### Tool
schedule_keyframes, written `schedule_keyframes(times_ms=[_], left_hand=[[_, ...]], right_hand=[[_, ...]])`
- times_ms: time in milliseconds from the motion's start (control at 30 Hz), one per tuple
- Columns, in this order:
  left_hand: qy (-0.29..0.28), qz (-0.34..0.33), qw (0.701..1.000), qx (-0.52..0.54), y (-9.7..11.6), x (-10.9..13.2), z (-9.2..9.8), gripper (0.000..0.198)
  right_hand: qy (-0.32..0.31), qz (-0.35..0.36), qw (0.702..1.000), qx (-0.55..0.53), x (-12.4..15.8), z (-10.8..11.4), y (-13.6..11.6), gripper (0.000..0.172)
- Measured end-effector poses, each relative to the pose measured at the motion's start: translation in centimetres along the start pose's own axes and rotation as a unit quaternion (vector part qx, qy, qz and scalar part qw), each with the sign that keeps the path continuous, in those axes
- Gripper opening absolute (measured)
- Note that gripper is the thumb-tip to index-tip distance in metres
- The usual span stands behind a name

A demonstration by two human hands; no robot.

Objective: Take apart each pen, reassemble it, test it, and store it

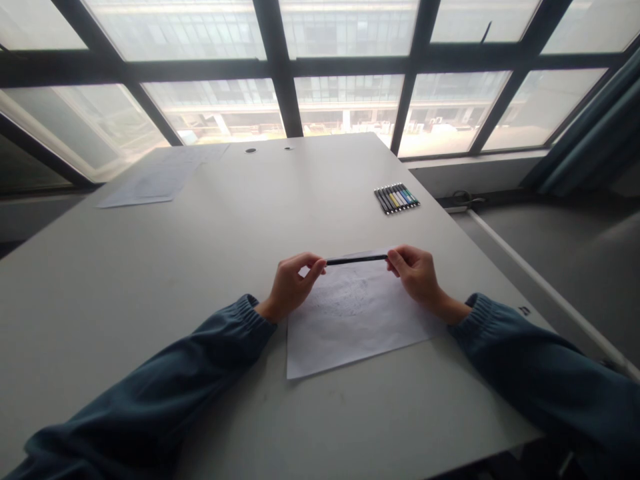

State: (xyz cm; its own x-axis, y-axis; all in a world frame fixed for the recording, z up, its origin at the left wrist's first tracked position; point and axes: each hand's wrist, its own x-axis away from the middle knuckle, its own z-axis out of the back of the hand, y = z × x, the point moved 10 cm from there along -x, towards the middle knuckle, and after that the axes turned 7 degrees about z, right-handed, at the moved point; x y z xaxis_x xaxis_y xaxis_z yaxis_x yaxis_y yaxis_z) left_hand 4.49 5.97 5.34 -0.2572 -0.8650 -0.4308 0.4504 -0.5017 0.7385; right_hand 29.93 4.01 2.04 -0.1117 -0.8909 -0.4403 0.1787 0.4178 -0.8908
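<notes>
Between my two hands a slim black pen (356, 259) is held nearly level above a sheet of paper. My left hand (295, 280) pinches its left end between thumb and fingers. The right end is pinched by my right hand (416, 270). Below lies the white paper (345, 340), slightly turned on the table, with faint dark line drawing on its upper middle. Whether the pen has a cap on cannot be made out. Past my right hand, a row of pens (397, 199) with dark, yellow, white, blue and green barrels lies side by side.
The white table (150, 287) reaches to the window wall (350, 67). More paper sheets (155, 177) lie at its far left. A round dark-centred fitting (251, 151) sits near the far edge. Beyond the right edge run a white pipe (545, 287) and a blue-grey curtain (585, 143).
</notes>
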Motion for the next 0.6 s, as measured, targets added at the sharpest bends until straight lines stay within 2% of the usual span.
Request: schedule_keyframes(times_ms=[600], left_hand=[[-0.011,0.016,1.0,-0.005,-0.38,0.01,-0.21,0.033]], right_hand=[[-0.006,0.004,1.0,0.011,-0.06,-0.12,-0.25,0.039]])
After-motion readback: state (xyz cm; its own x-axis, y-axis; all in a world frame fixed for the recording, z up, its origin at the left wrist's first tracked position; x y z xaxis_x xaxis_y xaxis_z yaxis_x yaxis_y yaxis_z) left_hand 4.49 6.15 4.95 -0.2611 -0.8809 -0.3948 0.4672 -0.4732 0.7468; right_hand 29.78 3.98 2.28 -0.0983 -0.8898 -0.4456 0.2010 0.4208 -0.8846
